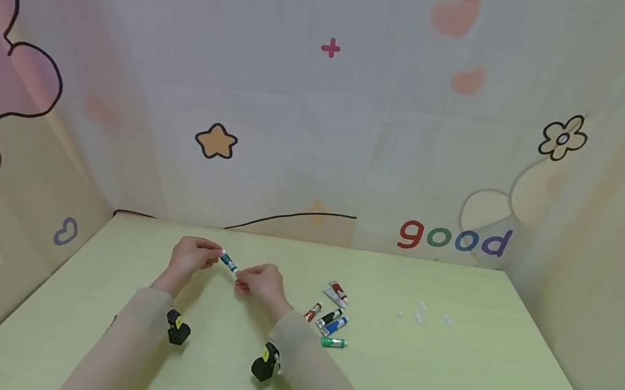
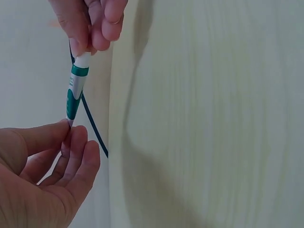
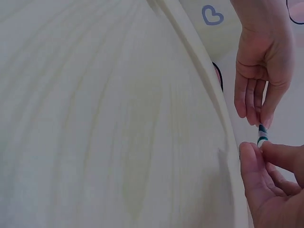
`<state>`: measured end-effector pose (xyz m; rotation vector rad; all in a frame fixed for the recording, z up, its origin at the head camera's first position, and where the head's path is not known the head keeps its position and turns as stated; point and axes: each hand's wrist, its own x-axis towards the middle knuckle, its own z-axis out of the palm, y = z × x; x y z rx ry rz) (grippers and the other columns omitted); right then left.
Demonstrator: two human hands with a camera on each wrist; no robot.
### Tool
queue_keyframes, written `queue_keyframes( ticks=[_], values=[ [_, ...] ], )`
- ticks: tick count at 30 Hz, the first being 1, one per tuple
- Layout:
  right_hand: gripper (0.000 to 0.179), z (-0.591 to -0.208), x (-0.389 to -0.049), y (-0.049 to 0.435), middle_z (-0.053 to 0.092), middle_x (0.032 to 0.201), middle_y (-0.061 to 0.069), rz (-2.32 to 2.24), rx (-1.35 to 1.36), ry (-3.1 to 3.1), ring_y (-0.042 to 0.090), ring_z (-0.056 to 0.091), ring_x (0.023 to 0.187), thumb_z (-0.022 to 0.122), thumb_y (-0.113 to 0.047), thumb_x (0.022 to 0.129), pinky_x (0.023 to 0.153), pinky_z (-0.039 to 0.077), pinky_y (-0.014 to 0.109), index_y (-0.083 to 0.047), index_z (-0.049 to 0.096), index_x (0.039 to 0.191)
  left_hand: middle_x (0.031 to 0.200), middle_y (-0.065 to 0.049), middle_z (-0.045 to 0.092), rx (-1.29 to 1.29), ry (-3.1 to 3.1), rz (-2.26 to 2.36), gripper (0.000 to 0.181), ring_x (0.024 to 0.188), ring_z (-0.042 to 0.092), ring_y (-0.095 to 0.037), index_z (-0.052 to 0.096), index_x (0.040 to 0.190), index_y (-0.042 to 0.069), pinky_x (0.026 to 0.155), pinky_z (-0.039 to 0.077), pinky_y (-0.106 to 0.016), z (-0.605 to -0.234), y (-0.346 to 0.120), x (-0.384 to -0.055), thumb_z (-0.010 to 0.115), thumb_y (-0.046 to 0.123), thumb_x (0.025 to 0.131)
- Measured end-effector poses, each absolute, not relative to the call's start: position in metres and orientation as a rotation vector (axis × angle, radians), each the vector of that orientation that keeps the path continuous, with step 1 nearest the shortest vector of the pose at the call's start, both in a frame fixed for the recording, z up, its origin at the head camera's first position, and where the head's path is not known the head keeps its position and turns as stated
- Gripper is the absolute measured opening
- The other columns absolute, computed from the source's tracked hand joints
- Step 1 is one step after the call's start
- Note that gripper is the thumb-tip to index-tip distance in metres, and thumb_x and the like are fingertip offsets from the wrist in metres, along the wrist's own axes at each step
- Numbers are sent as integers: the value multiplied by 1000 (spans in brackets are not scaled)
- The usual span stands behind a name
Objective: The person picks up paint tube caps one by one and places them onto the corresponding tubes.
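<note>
A small teal-green paint tube point(image 1: 229, 261) with a white cap is held in the air over the table by both hands. The left hand point(image 1: 192, 259) pinches its flat tail end between thumb and fingertips. At the other end, the right hand point(image 1: 264, 285) grips the white cap point(image 2: 82, 60) with thumb and fingers. In the left wrist view the tube point(image 2: 75, 90) shows nearly whole, its cap partly covered by the fingertips. Only a short piece of the tube point(image 3: 262, 133) is visible between the hands in the right wrist view.
Right of the right hand lie several paint tubes: a dark red one point(image 1: 339, 290), an orange-red one point(image 1: 313, 312), a black one point(image 1: 329, 318), a blue one point(image 1: 335, 326) and a green one point(image 1: 334, 342). Farther right are several tiny white pieces point(image 1: 418, 319). A printed curtain point(image 1: 299, 119) stands behind the table.
</note>
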<state>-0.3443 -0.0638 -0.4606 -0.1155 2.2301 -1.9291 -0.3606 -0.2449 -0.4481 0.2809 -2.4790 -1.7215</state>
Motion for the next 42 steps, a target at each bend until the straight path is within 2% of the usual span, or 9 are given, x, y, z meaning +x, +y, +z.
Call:
queue_keyframes(
  ticks=[4, 10, 12, 20, 26, 32, 37, 42],
  values=[
    [16, -459, -338, -68, 73, 76, 16, -1906, -137, 2178, 12, 67, 61, 69, -3, 94, 63, 58, 26, 12, 72, 96, 103, -19, 71, 267, -2481, -1763, 24, 77, 66, -13, 69, 112, -11, 72, 57, -26, -447, -245, -363, 70, 4, 94],
    [13, -462, -334, -75, 74, 87, 21, -1926, -66, 2047, 24, 74, 78, 69, 0, 93, 72, 59, 32, 12, 72, 98, 97, -17, 71, 228, -2516, -1829, 22, 76, 68, -13, 67, 111, -14, 74, 59, -29, -446, -242, -361, 68, 0, 94],
    [13, -466, -332, -77, 74, 87, 21, -1953, -36, 2006, 24, 75, 79, 71, 2, 91, 73, 59, 32, 12, 72, 98, 97, -17, 71, 222, -2544, -1821, 21, 75, 68, -12, 68, 109, -14, 73, 58, -28, -448, -240, -360, 67, 0, 94],
    [10, -470, -325, -80, 74, 84, 18, -1983, 4, 1968, 21, 74, 75, 73, 5, 87, 72, 59, 31, 11, 73, 95, 101, -20, 70, 190, -2617, -1771, 20, 77, 68, -15, 69, 109, -12, 78, 59, -32, -459, -238, -362, 66, 0, 94],
    [10, -470, -326, -81, 74, 82, 18, -1971, 0, 1960, 18, 72, 71, 71, 9, 86, 71, 59, 30, 13, 73, 95, 100, -19, 71, 189, -2646, -1700, 19, 74, 66, -11, 70, 106, -13, 73, 58, -28, -461, -237, -363, 68, -1, 92],
    [10, -470, -328, -81, 74, 80, 12, -1923, -13, 1998, 17, 72, 72, 73, 5, 87, 71, 59, 29, 11, 74, 95, 98, -18, 71, 203, -2678, -1616, 17, 71, 64, -10, 72, 103, -11, 69, 57, -26, -460, -234, -364, 69, 0, 91],
    [10, -471, -328, -81, 74, 82, 15, -1921, -8, 1997, 19, 74, 74, 72, 4, 89, 72, 59, 30, 11, 73, 96, 91, -15, 71, 179, -2710, -1551, 16, 70, 63, -12, 72, 100, -11, 66, 55, -24, -459, -232, -364, 69, 0, 90],
    [10, -470, -328, -82, 74, 82, 16, -1927, -8, 1990, 19, 73, 74, 71, 5, 89, 72, 59, 29, 11, 73, 95, 92, -15, 71, 171, -2732, -1496, 15, 72, 62, -14, 73, 100, -10, 67, 53, -24, -458, -231, -363, 69, 1, 91]
  ],
)
